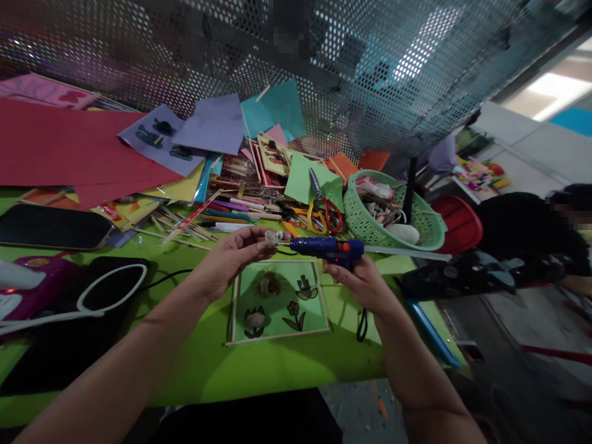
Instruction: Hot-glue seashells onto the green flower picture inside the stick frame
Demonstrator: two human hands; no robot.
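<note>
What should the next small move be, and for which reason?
Probably the right hand should squeeze a little glue from the blue glue gun onto the small pale piece: the gun points towards this piece, which the left hand holds up by the green picture. Whether it already has glue, I cannot tell.

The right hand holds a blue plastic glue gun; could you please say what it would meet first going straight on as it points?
Probably the small, pale, lumpy piece in the left hand, which the blue glue gun faces; depth there is unclear.
</note>
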